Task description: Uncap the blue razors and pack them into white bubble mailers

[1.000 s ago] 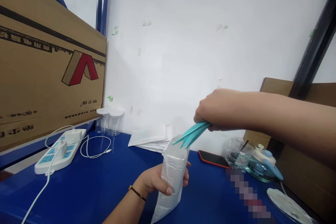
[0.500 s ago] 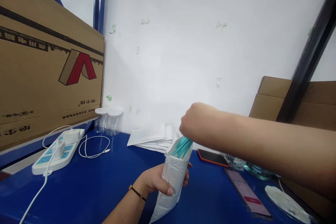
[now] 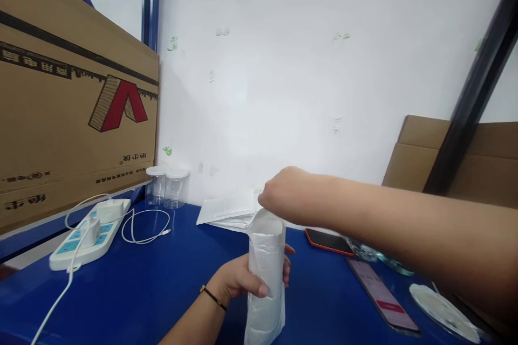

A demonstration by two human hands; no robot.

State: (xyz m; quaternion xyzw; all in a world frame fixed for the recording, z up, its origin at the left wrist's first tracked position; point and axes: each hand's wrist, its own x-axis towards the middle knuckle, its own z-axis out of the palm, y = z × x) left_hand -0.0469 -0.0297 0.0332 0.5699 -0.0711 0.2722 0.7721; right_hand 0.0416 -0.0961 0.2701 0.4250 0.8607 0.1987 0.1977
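The left hand [image 3: 247,279] clasps the white padded mailer [image 3: 267,272], thumb across its front, fingers around the far side. The mailer stands upright over the blue bench [image 3: 182,280], mouth up. The right hand [image 3: 286,191], curled, is at the flap behind that mouth; what its hidden fingers hold, I cannot tell. A lit phone [image 3: 376,291] lies to the right, a power strip [image 3: 87,237] well to the left. Farther back are a red-edged phone [image 3: 329,241], stacked white mailers [image 3: 226,209] and two lidded clear jars [image 3: 175,191] near the wall [image 3: 275,75].
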